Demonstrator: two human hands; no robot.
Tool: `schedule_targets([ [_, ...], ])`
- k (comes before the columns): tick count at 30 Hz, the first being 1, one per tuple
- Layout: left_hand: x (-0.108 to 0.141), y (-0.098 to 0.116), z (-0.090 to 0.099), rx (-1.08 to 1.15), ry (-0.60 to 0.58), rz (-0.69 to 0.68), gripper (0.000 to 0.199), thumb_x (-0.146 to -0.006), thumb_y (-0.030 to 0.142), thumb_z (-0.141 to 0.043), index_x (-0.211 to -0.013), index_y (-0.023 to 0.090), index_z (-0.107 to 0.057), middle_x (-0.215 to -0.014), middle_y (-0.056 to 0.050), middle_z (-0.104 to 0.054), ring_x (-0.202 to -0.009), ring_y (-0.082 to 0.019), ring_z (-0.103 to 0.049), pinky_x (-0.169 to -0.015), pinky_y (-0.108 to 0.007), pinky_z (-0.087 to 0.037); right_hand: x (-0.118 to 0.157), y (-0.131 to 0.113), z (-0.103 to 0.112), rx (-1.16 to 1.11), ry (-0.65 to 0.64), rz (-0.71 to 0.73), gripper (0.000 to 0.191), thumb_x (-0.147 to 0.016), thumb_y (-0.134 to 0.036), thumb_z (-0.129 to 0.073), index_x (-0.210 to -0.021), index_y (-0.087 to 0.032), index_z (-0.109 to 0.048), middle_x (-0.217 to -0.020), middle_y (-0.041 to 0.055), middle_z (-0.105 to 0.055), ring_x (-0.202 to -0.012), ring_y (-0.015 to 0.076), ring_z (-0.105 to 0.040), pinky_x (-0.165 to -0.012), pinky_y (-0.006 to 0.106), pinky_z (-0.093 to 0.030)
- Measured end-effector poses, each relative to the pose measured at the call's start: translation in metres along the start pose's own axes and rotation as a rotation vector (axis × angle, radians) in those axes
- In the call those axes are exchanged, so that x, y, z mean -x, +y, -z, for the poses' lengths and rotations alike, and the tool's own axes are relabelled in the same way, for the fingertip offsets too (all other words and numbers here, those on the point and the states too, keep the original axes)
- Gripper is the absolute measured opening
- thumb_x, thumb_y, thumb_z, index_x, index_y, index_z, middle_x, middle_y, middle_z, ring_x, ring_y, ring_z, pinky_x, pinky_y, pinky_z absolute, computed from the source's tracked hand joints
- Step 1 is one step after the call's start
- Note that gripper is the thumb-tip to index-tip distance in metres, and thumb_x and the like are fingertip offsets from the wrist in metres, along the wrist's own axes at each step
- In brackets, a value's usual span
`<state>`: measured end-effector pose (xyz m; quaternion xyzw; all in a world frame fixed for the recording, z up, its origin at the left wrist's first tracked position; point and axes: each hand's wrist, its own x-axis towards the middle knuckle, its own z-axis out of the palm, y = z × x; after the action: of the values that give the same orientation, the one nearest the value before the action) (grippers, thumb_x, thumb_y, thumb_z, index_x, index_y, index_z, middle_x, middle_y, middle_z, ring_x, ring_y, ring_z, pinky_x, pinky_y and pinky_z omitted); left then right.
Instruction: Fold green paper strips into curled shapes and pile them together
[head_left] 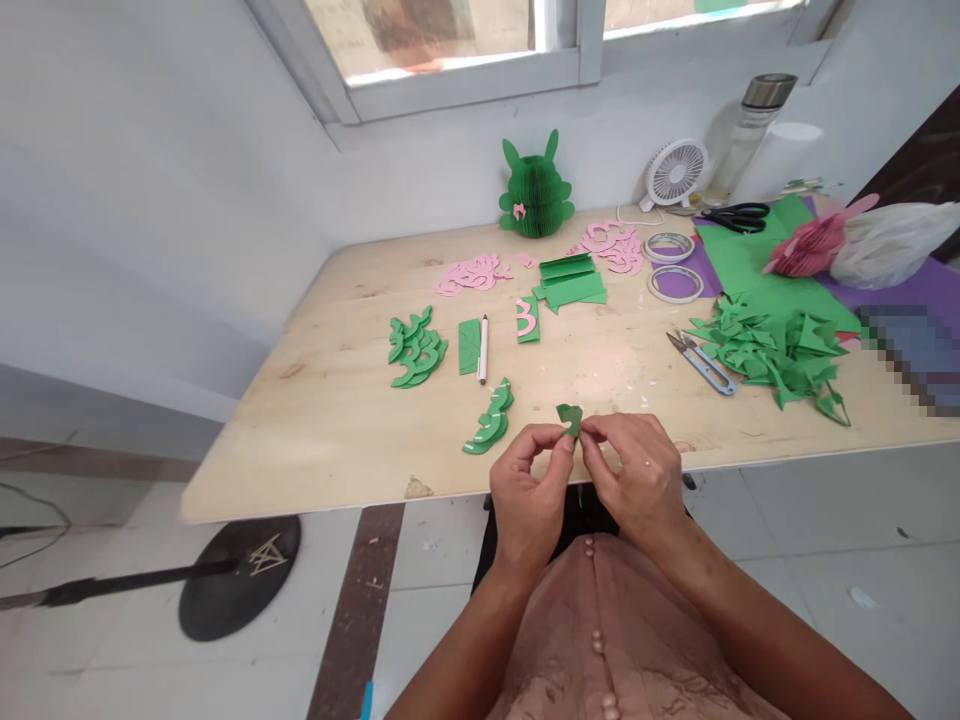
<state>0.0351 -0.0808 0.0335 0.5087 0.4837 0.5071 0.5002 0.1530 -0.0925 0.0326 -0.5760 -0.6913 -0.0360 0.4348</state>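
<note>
Close to the table's front edge, my left hand and my right hand meet at a small green paper cutout. Both hands pinch it between thumb and fingers, and the fingertips hide its lower part. Just left of my hands lie curved green paper pieces with whitish strips on them. Farther back are a green card with a drawn outline, a white pen and a green card with a pink curved shape. A heap of green cutouts lies farther left.
A green paper honeycomb figure stands by the wall, behind pink cutouts and folded green strips. To the right are tape rolls, blue thread snips, green scraps, black scissors and a small fan.
</note>
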Motion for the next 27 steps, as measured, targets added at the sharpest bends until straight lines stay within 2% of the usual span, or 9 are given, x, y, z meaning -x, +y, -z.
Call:
schedule_targets([
  [12, -0.0039, 0.0011, 0.0007, 0.025, -0.028, 0.024, 0.010, -0.077, 0.025, -0.061, -0.078, 0.017, -0.066, -0.077, -0.004, -0.067, -0.076, -0.016, -0.061, -0.076, -0.029, -0.047, -0.0024, 0.0004, -0.0001, 0.011, -0.006, 0.012, 0.009, -0.083, -0.013, -0.052, -0.079, -0.018, -0.057, -0.067, 0.0021, -0.065, -0.066, 0.0157, -0.060, -0.065, 0.030, -0.038],
  [22, -0.0064, 0.0014, -0.0012, 0.053, 0.006, 0.039, 0.009, -0.074, 0.026, -0.064, -0.075, 0.017, -0.067, -0.074, -0.002, -0.068, -0.073, -0.015, -0.061, -0.074, -0.027, -0.047, -0.0066, 0.0002, -0.0031, 0.069, -0.014, 0.038, 0.011, -0.082, -0.011, -0.051, -0.075, -0.019, -0.054, -0.065, 0.0007, -0.062, -0.063, 0.0151, -0.057, -0.066, 0.030, -0.037],
  [27, -0.0078, 0.0055, -0.0050, 0.136, 0.050, 0.096, 0.010, -0.071, 0.025, -0.067, -0.070, 0.016, -0.066, -0.069, -0.002, -0.067, -0.069, -0.014, -0.061, -0.070, -0.026, -0.048, -0.0059, -0.0008, -0.0044, 0.075, 0.011, 0.020, 0.012, -0.081, -0.011, -0.052, -0.073, -0.020, -0.055, -0.064, 0.0009, -0.062, -0.064, 0.0155, -0.057, -0.066, 0.030, -0.038],
])
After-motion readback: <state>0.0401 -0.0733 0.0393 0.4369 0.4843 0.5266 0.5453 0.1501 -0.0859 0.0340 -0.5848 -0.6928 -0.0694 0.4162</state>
